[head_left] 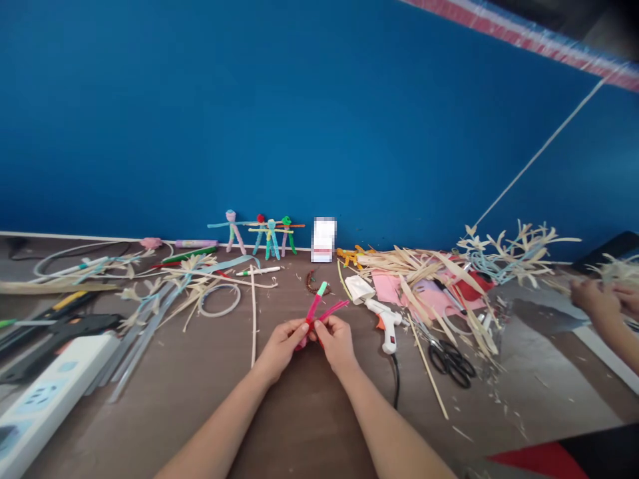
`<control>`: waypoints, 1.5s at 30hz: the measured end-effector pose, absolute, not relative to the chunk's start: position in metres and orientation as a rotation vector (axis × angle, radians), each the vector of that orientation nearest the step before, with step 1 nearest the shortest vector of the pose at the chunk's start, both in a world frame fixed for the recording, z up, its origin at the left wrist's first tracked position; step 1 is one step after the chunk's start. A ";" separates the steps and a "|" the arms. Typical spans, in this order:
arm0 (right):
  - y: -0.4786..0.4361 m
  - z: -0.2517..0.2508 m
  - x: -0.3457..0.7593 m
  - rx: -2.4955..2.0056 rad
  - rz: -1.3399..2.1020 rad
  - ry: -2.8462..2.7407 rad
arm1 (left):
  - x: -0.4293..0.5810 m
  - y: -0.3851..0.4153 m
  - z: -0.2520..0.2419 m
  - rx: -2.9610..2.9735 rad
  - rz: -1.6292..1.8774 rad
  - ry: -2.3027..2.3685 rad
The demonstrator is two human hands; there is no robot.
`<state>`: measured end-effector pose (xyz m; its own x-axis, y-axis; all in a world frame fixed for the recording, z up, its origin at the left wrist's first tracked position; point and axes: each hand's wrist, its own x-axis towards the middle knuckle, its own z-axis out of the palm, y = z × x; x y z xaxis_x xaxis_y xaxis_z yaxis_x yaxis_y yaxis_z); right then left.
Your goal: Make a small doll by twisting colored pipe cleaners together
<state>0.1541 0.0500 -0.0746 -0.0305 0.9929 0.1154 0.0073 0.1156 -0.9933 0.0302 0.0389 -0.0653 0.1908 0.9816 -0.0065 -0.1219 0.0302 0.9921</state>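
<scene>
Between my two hands is a small pink pipe-cleaner figure (314,311), with two legs or arms pointing up and away from me. One of these ends in a light green tip, the other leans right. My left hand (283,344) pinches its left side with thumb and fingers. On the other side my right hand (337,340) is closed on it as well, the thumb near the middle. The fingers partly cover the lower part of the figure. A dark beaded bracelet (310,283) lies just beyond it on the brown table (304,426).
Several pipe-cleaner dolls (231,233) stand against the blue wall. Right of my hands lie a white glue gun (388,322), black-handled scissors (452,362) and pale husk strips (424,266). A power strip (54,399) sits at left. Another person's hands (599,299) work at far right.
</scene>
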 end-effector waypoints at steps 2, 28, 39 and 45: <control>0.049 -0.073 0.153 -1.141 1.121 -1.315 | 0.031 0.039 -0.065 1.110 1.139 0.973; 0.052 -0.065 0.166 -0.991 1.237 -0.967 | 0.028 0.041 -0.067 0.940 1.140 0.943; 0.056 -0.054 0.178 -0.830 1.372 -0.745 | 0.022 0.044 -0.066 0.840 1.277 1.015; 0.055 -0.057 0.175 -0.761 1.625 -0.751 | 0.025 0.043 -0.068 0.852 1.236 1.010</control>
